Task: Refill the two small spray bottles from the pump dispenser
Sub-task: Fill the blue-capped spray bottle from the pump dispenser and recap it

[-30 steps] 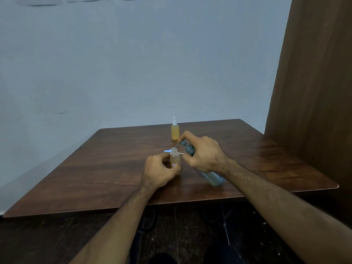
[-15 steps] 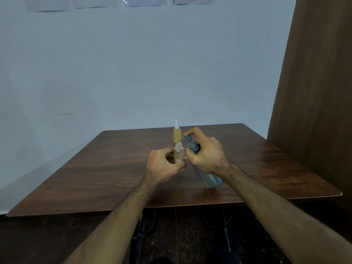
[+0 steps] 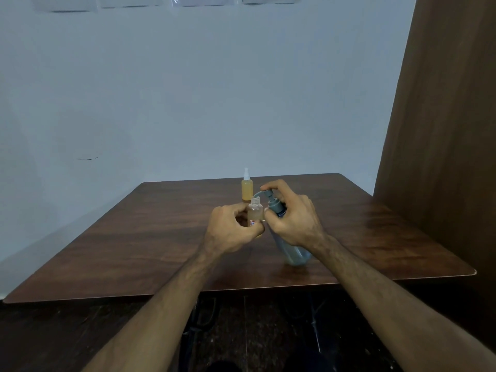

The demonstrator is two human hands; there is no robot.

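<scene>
Just above the open bottle gripped upright by the left hand, the nozzle of the pump dispenser clasped by the right hand points left.

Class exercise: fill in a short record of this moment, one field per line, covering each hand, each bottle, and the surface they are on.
left hand: holds the open small bottle, cap off, upright
right hand: grips the pump bottle, tilted, one finger on the pump head
pump spout: points at the open bottle's mouth
capped spray bottle: stands behind the hands, yellow liquid, untouched
surface: brown wooden table
backdrop: pale wall
</scene>
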